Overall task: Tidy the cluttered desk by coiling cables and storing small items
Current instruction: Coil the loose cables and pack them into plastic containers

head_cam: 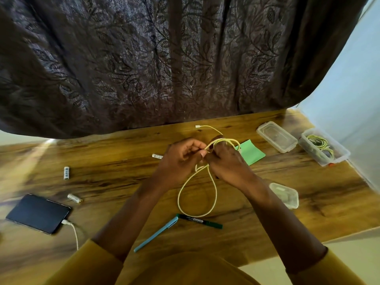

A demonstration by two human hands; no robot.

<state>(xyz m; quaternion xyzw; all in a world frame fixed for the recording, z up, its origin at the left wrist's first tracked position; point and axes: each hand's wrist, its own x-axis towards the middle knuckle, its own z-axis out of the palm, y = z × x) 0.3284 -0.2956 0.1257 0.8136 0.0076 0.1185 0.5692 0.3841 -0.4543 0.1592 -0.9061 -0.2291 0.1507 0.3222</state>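
Note:
A pale yellow cable (213,188) is partly looped round my right hand (228,161) at the middle of the wooden desk (115,179). My left hand (181,157) pinches a strand of it beside the right hand's fingers. One large loop hangs down onto the desk toward me. The cable's white plug end (198,126) lies farther back. Three white batteries (66,173) (75,198) (157,156) lie to the left. A blue pen (156,234) and a green marker (200,220) lie near the front edge.
A dark phone (38,212) with a plugged-in white cable lies at the front left. At the right stand a clear lidded box (276,136), an open box (323,150) holding coiled cables, and a small clear container (285,195). A green paper (251,153) lies behind my right hand. A dark curtain hangs behind the desk.

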